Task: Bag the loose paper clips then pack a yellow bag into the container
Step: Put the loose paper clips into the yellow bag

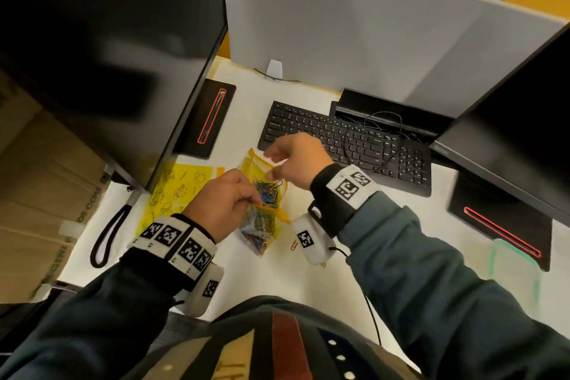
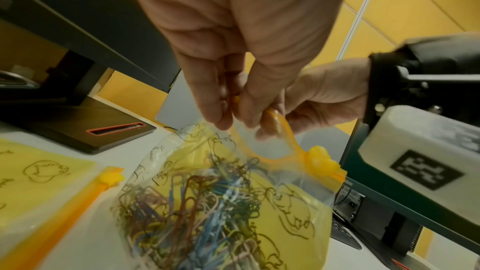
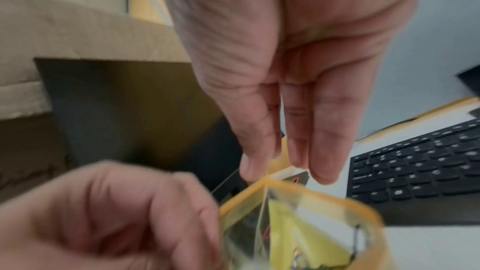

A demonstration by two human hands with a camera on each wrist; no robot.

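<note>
A yellow zip bag [image 1: 260,234] filled with coloured paper clips [image 1: 269,193] stands on the white desk between both hands, its orange-rimmed mouth held open. My left hand [image 1: 257,199] pinches the near rim [image 2: 235,100]. My right hand [image 1: 271,163] pinches the far rim from above, and its fingertips [image 3: 324,171] sit at the orange strip [image 3: 259,188]. The yellow slider [image 2: 322,159] hangs at one end of the zip. One loose red paper clip [image 1: 294,245] lies on the desk beside the bag.
A second yellow bag [image 1: 175,191] lies flat to the left, under a monitor [image 1: 108,40]. A black keyboard [image 1: 354,145] sits behind the hands, and another monitor [image 1: 524,133] stands at the right. A faint translucent greenish container [image 1: 509,259] shows at the right edge.
</note>
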